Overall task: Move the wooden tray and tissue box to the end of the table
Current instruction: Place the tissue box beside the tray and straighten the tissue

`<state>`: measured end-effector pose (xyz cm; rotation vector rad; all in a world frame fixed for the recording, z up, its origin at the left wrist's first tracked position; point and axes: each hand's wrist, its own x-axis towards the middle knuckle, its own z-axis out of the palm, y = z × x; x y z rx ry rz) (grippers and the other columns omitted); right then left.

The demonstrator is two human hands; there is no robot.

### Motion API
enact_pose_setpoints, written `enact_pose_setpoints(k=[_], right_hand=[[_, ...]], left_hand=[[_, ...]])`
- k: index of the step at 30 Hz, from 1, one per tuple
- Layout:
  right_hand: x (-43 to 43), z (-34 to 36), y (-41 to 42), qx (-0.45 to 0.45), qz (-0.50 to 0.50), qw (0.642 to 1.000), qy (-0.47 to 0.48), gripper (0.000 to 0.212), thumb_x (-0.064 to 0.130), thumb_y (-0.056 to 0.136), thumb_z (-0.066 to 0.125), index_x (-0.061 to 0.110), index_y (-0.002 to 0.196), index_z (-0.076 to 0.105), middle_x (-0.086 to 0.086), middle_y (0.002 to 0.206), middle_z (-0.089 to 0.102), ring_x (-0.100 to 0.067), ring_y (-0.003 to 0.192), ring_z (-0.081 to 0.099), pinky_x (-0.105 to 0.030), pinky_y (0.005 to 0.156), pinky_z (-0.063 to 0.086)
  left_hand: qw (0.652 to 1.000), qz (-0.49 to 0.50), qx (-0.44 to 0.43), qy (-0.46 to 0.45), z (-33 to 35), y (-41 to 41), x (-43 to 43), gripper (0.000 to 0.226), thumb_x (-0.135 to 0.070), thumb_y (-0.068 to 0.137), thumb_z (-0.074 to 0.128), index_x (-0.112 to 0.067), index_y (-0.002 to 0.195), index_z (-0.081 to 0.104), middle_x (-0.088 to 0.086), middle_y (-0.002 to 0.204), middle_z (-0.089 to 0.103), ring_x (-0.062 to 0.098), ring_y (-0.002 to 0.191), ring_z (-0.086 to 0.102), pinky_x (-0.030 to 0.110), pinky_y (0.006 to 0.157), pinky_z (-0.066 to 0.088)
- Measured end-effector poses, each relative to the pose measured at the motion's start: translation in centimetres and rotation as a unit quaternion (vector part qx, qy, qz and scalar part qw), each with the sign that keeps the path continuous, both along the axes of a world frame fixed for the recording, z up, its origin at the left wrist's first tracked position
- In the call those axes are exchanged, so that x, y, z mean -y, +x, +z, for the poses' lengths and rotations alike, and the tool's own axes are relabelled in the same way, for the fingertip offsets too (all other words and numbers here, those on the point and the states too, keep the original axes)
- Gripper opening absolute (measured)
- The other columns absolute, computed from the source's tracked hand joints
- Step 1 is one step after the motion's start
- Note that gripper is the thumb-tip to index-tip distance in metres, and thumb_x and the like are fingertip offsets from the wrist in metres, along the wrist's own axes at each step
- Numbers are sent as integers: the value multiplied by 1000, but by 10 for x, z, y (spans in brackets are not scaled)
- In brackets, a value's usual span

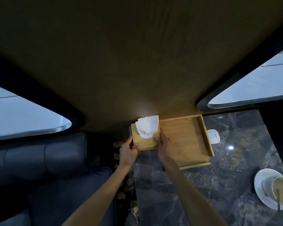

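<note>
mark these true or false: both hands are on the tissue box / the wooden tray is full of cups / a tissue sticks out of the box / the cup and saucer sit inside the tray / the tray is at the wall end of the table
1. Both hands are on the tissue box. True: the left hand and right hand grip the tissue box from either side.
2. The wooden tray is full of cups. False: the wooden tray holds nothing visible.
3. A tissue sticks out of the box. True: a white tissue stands up from it.
4. The cup and saucer sit inside the tray. False: the cup and saucer are on the marble table, apart from the tray.
5. The tray is at the wall end. True.
</note>
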<state>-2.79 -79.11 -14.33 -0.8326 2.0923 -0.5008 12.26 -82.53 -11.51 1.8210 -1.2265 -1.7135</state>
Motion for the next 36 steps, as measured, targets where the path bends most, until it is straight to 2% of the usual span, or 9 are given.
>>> enact_pose_setpoints(k=[6,10,12,16,19,22,28,34,36], right_hand=[[7,-6,1,-42,-16,999,21,50,55,96,31,44,144,25,-3,126,59,-32,114,57,-51,97,44],[12,-4,-4,22,-27,999,3,62,55,93,43,35,147,19,-8,138,49,-33,123,51,-51,102,41],[17,5,-10,60,-51,996,-47,63,43,91,56,26,145,30,-8,139,48,-27,123,49,-42,100,40],[31,28,-19,66,-66,987,-128,51,43,84,67,21,127,53,5,121,56,-12,107,52,-30,90,44],[48,42,-19,104,-80,979,-154,41,37,81,73,14,113,62,5,103,65,-12,95,61,-23,77,51],[59,47,-18,175,-121,958,-191,23,18,81,74,4,95,63,-1,88,65,-18,82,64,-17,62,52],[56,45,-23,135,-122,960,-213,8,13,80,74,17,79,67,3,80,69,-7,76,64,-24,72,48],[56,42,-31,132,-124,962,-204,19,29,81,73,13,90,72,-13,98,71,-27,94,67,-40,82,54],[56,44,-30,124,-115,963,-212,17,22,86,68,8,95,70,-11,97,69,-25,93,65,-30,80,54]], left_hand=[[1000,11,-4,12,-8,1,13,61,-3,94,55,-22,148,35,9,133,59,26,120,59,49,93,57],[997,-38,51,-38,2,-2,12,66,-10,90,59,-22,149,30,6,141,51,24,131,49,41,110,42],[987,-49,112,-103,14,-6,8,63,-26,91,62,-20,146,33,5,142,46,23,133,43,33,109,35],[955,-57,247,-151,24,-14,15,68,-63,85,53,-26,141,43,4,150,38,26,139,30,43,113,30],[978,-36,191,-77,27,-18,34,64,-61,84,56,-24,136,52,3,150,39,27,138,28,43,114,26],[989,-18,142,-42,28,-22,43,62,-55,85,61,-15,132,56,4,145,38,25,134,30,40,111,30],[994,16,91,-50,23,-19,47,45,-42,85,68,-10,116,63,1,133,41,15,121,34,35,108,38],[997,13,63,-38,25,-20,51,53,-49,81,69,-12,118,61,-3,128,38,14,123,34,33,105,37],[998,25,42,-44,23,-19,52,50,-49,82,68,-13,117,62,-4,126,40,15,124,38,34,107,39]])
